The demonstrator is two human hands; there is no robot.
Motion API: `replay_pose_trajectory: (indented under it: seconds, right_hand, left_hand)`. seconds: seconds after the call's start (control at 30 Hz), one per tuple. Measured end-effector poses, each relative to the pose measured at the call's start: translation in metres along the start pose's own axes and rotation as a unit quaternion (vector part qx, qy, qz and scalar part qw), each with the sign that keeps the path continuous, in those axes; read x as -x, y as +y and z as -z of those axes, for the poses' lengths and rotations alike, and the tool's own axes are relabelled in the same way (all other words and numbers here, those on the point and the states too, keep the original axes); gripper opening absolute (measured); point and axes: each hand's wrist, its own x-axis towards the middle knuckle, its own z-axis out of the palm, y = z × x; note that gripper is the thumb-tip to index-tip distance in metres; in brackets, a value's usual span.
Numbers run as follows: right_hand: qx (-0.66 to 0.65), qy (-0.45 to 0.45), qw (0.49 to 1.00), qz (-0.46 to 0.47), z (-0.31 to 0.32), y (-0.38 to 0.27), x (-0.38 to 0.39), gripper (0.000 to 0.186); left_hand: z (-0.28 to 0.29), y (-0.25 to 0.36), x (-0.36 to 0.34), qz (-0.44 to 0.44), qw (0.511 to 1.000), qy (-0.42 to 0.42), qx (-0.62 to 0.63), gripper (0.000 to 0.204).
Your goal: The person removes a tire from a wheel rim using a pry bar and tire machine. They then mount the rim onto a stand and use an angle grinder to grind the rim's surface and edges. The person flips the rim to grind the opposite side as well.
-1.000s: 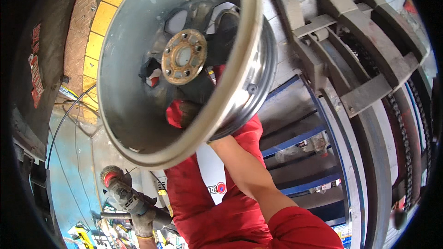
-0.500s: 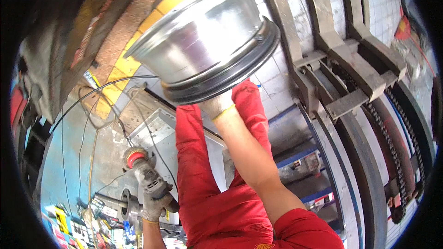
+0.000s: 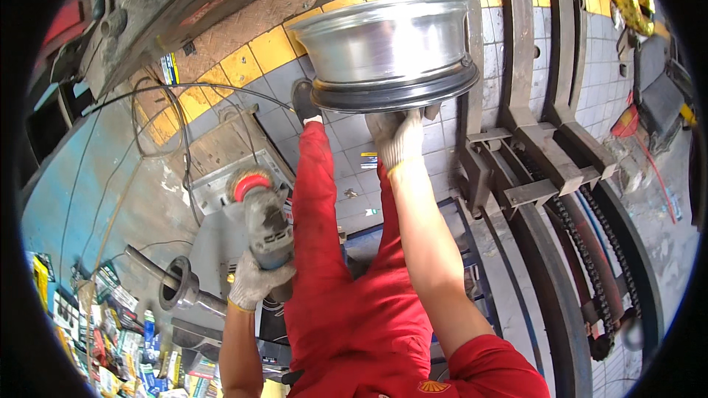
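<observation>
A silver wheel rim [image 3: 369,48] with a black lower lip is held out level in front of me. My right hand [image 3: 402,136], in a light work glove with a yellow cuff edge, grips it from beneath at the black lip; its fingers are partly hidden by the rim. Beside my left thigh, my left hand [image 3: 254,284], gloved too, is closed around the body of a grey angle grinder [image 3: 267,232]. A round head with a red band [image 3: 251,183] sits on the grinder's far end, apart from the rim.
A steel frame with upright bars and chains [image 3: 542,147] stands close on the right. Black cable [image 3: 184,155] loops over the floor at left. Many small packages [image 3: 118,346] lie at lower left, near a metal flanged shaft [image 3: 177,284]. A brown ledge [image 3: 221,37] runs along the far side.
The rim has gone from tilted to level and sits farther right in view. My left hand has brought the grinder up and closer to my leg. My left shoe now shows.
</observation>
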Motion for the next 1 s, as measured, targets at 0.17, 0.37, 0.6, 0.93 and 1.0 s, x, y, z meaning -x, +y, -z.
replay_pose_trajectory:
  seconds: [0.17,0.37,0.6,0.93,1.0]
  right_hand:
    - [0.546,-0.049,0.829,0.107,0.077,0.012,0.150,0.060]
    - [0.603,-0.092,0.791,0.051,0.014,0.005,0.264,0.076]
    - [0.514,0.054,0.840,0.163,0.033,-0.050,0.283,0.051]
    - [0.443,0.157,0.866,0.171,0.071,-0.141,0.285,0.058]
    - [0.418,0.184,0.873,0.170,0.086,-0.158,0.276,0.058]
  left_hand:
    - [-0.033,0.020,-0.017,-0.078,0.994,-0.014,0.075,0.063]
    - [-0.095,0.048,-0.030,-0.173,0.979,-0.092,0.048,0.110]
    - [-0.160,0.076,-0.007,-0.242,0.945,-0.209,0.069,0.115]
    - [-0.253,0.108,0.007,-0.195,0.935,-0.295,-0.032,0.107]
    - [-0.263,0.130,0.009,-0.187,0.928,-0.307,-0.098,0.106]
